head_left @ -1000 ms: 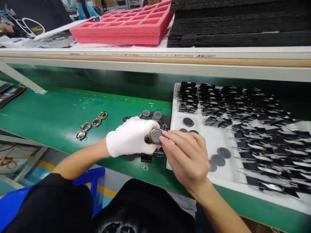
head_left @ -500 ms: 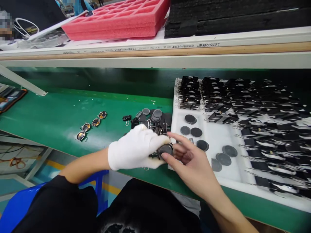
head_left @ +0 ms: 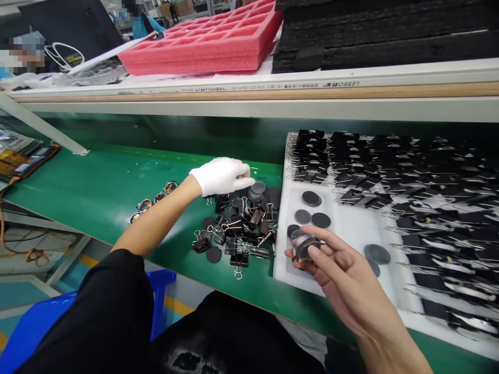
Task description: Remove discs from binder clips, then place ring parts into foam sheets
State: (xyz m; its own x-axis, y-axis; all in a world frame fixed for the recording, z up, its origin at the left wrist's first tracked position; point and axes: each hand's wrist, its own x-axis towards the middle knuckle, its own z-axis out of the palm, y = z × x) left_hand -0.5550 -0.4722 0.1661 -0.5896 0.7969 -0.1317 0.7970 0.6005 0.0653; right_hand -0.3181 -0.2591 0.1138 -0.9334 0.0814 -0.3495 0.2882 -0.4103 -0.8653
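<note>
"Over the left part of the white tray (head_left: 346, 228), what is the bare right hand (head_left: 345, 278) doing?"

"It's pinching a round piece (head_left: 307, 248) — the thumb is pressing the near side while the fingers are curling around the far side and beneath, probably for a steady grip."

"And the gloved left hand (head_left: 221, 175)?"

"It's hanging over the far edge of a pile of binder clips (head_left: 237, 226), just beside a stack of grey discs (head_left: 258, 188). Its thumb and fingertips are standing slightly apart, but whether they're touching anything, I can't tell."

"Why are the clips lying there?"

"They're sitting on the green counter (head_left: 89, 192), next to the tray — likely putting them within reach of both hands. Clipped pieces (head_left: 353, 150) are filling the tray's far and right areas, presumably leaving the loose discs (head_left: 322, 220) their own space."
</note>
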